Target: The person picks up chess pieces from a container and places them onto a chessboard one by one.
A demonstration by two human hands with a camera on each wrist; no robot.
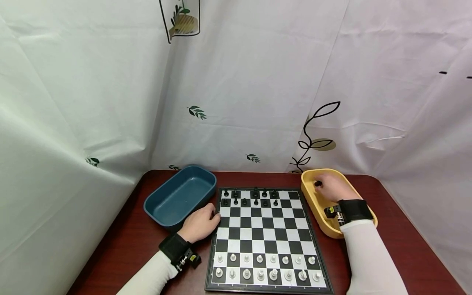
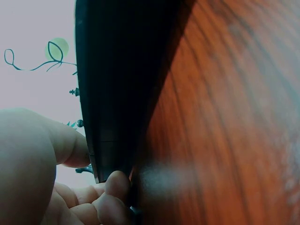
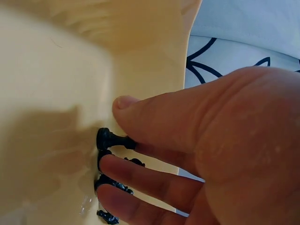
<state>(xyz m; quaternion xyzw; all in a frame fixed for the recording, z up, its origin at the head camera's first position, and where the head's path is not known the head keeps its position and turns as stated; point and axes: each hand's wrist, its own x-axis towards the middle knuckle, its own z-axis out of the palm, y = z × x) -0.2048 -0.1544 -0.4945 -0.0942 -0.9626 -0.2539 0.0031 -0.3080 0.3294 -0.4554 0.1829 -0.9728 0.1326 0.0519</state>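
The left hand (image 2: 42, 173) fills the lower left corner. Its thumb lies against the dark edge of the board (image 2: 117, 93), and its curled fingertips (image 2: 117, 185) touch the board's lower edge. Small dark chess pieces (image 2: 75, 92) stand out beyond the board's edge. The reddish wooden table (image 2: 229, 122) occupies the right, blurred.

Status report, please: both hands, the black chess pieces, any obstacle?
Right hand in yellow tray, fingers pinching a black piece. Left hand holds chessboard edge. More black pieces crowd under the fingers.
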